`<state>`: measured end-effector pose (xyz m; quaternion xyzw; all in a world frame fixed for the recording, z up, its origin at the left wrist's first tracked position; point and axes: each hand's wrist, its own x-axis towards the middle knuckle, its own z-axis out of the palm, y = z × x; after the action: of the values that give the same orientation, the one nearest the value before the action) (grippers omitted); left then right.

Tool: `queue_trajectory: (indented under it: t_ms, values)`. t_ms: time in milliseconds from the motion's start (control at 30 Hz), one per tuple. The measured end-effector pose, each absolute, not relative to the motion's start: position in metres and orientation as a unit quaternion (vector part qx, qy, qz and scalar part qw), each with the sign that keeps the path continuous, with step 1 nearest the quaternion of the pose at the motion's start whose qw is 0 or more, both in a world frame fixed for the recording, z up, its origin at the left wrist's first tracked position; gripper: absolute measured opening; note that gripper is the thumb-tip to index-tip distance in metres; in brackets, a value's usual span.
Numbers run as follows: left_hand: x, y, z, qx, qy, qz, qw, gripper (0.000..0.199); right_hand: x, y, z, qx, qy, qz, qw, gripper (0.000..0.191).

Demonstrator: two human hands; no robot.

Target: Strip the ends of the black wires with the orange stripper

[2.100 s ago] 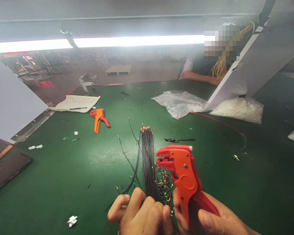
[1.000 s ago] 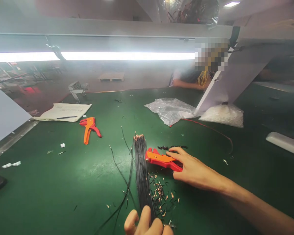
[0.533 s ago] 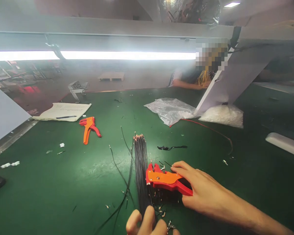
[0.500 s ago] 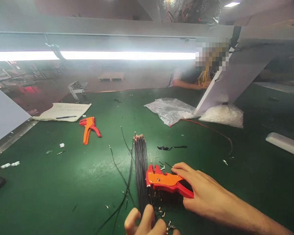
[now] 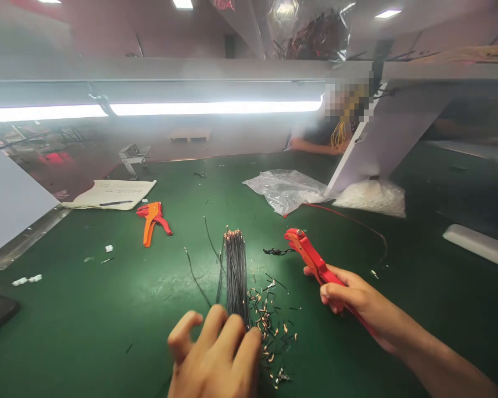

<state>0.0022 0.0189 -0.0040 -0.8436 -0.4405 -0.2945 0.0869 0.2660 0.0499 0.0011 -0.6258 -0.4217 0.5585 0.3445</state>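
A bundle of thin black wires (image 5: 235, 276) with bare copper ends lies on the green table. My left hand (image 5: 218, 354) is over its near part, fingers bent and partly spread; what lies under the palm is hidden. My right hand (image 5: 344, 293) is closed around a red and orange wire stripper (image 5: 315, 260), held up to the right of the bundle with its jaws pointing to the upper left. Small copper and black scraps (image 5: 268, 326) are scattered between the bundle and my right hand. Several loose black wires (image 5: 197, 279) lie left of the bundle.
Another wire stripper (image 5: 152, 221) lies at the left near a notebook (image 5: 112, 194) with a pen. A clear plastic bag (image 5: 284, 188), a filled bag (image 5: 369, 196) and a red wire (image 5: 352, 217) are at the back right. A person (image 5: 315, 145) is behind the table.
My right hand has lifted the wire stripper and turned it upward, away from the bundle. My left hand has moved left and forward over the wires. The scraps are now more exposed.
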Motion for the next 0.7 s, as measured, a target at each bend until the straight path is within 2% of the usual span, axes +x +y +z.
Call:
queue_trajectory:
  t_ms: [233, 467, 600, 700]
  values:
    - [0.058, 0.079, 0.002, -0.936, -0.319, -0.131, 0.066, 0.009, 0.272, 0.045, -0.003, -0.615, -0.337, 0.577, 0.419, 0.045]
    - [0.088, 0.103, -0.002, -0.948, -0.319, -0.005, 0.020, 0.003, 0.282, 0.042, -0.013, -0.602, -0.313, 0.592, 0.434, 0.047]
    - [0.090, 0.115, -0.006, -0.952, -0.296, 0.072, -0.027, 0.022, 0.283, 0.041, -0.016, -0.602, -0.305, 0.592, 0.440, 0.044]
    - [0.092, 0.121, -0.006, -0.950, -0.282, 0.112, -0.072, 0.027, 0.282, 0.041, -0.016, -0.601, -0.305, 0.591, 0.443, 0.043]
